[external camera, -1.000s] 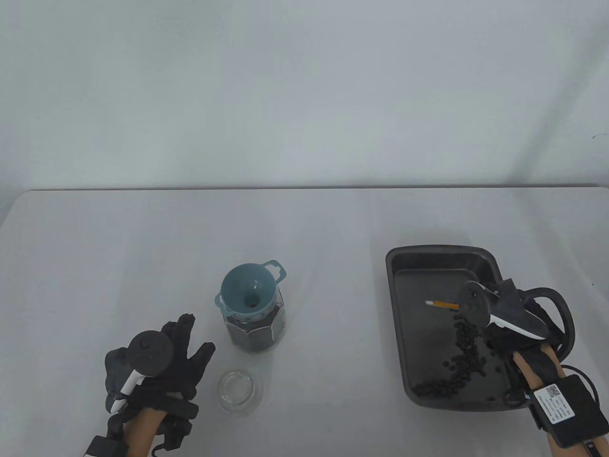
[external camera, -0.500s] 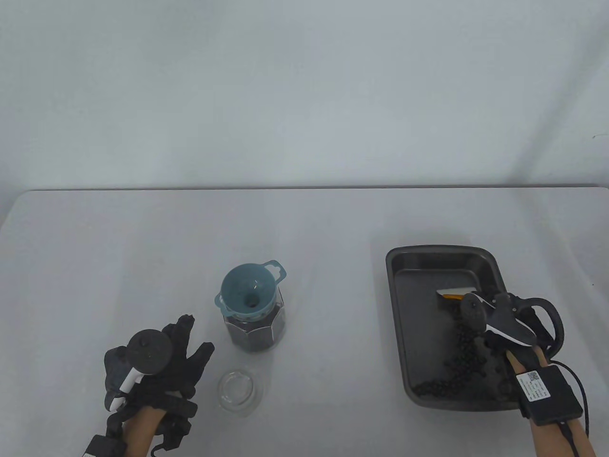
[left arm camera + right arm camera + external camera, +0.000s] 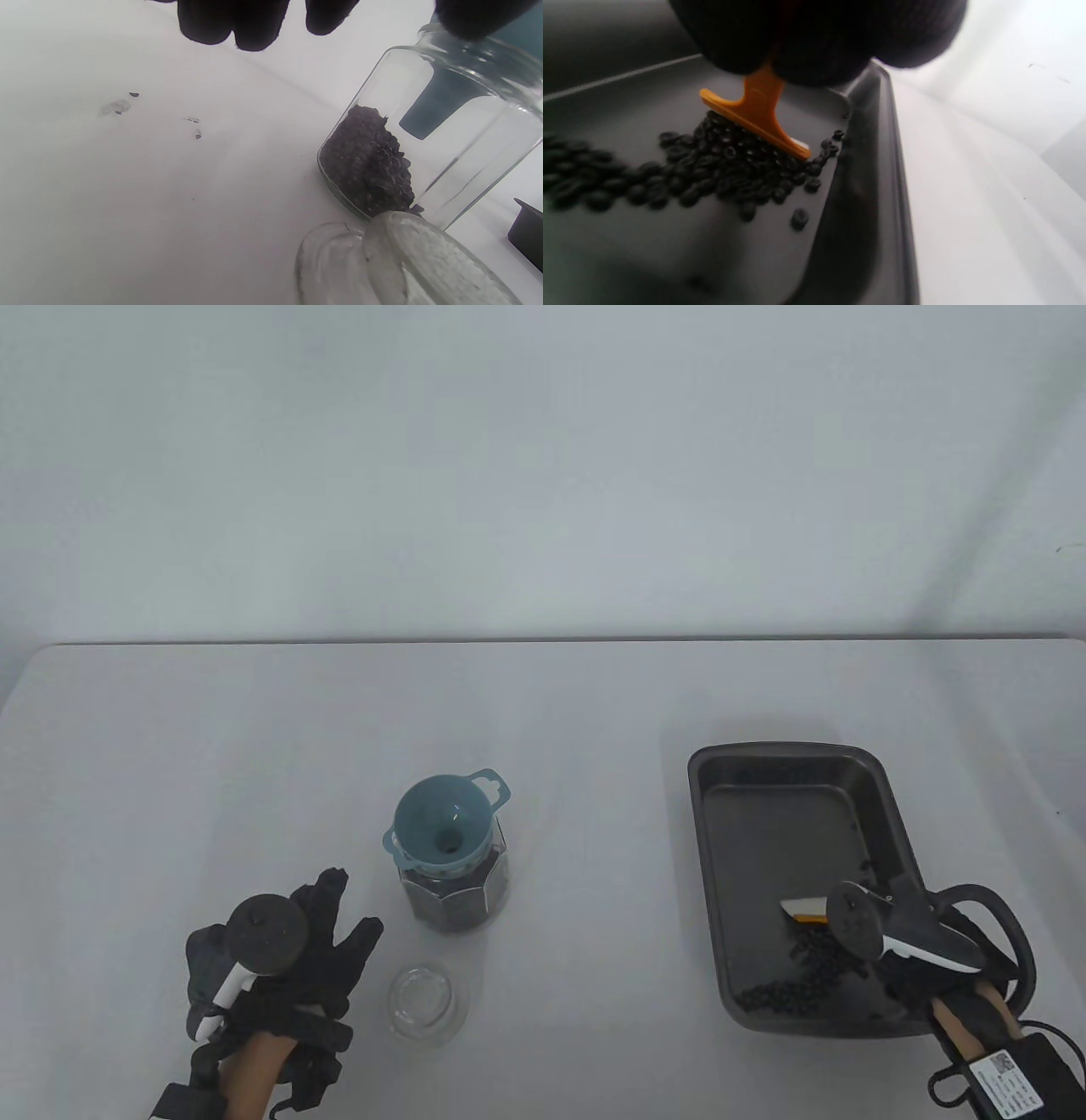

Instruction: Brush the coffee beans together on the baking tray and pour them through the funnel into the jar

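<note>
Fingers of the left hand lie spread and straight on the table at lower left of the table view, palm down, holding nothing, just left of the jar. The blue funnel sits in the jar's mouth; a glass lid lies just below it.

At lower right, the right hand reaches over the near right corner of the baking tray, fingers curled round the orange handle of a small brush. Its head rests on the tray floor against the coffee beans, heaped toward the tray's near edge.

The left wrist view alone shows beans already piled inside the jar, and the funnel spout above them. The right wrist view alone shows the orange brush head pressed into the bean pile by the tray's wall.
</note>
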The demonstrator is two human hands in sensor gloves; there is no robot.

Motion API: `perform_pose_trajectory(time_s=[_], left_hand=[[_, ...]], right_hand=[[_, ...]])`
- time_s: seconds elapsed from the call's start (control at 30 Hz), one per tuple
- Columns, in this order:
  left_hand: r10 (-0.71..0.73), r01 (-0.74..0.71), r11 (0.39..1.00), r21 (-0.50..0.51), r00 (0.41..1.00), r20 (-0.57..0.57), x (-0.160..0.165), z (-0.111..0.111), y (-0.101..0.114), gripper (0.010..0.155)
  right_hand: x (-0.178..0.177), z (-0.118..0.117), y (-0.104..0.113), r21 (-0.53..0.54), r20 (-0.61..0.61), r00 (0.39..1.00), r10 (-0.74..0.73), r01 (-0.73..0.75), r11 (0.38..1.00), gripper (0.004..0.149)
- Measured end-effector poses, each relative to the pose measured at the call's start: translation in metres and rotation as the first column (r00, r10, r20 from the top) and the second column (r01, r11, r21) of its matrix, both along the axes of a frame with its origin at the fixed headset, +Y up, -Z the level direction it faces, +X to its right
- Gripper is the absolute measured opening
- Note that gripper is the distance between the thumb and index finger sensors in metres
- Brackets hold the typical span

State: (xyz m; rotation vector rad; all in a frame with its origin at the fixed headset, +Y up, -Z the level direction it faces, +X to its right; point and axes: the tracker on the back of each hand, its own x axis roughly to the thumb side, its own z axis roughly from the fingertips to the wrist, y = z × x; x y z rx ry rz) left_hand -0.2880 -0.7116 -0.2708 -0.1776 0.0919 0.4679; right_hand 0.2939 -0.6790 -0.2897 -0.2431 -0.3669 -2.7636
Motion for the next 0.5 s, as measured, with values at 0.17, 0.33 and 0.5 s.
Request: perform_pose_trajectory(time_s=[0.17, 0.33, 0.5], left_hand=[[-0.001, 0.001, 1.0, -0.004, 1.0, 0.002, 0.0, 0.0, 0.0, 0.085], [-0.004, 0.004, 1.0, -0.007, 1.0, 0.004, 0.001, 0.001, -0.001, 0.085], [-0.003, 0.003, 1.0, -0.016, 1.0, 0.004, 0.001, 0.001, -0.001, 0.085]], right_hand=[[-0.008, 0.02, 0.007, -0.073, -0.013, 0.999, -0.051, 0.05, 0.996, 0.042], [-0.016, 0.033, 0.012, -0.118, -0.036, 0.999, -0.04, 0.035, 0.992, 0.042], [-0.016, 0.029, 0.028, -0.051, -0.026, 0.999, -0.02, 0.019, 0.999, 0.042]])
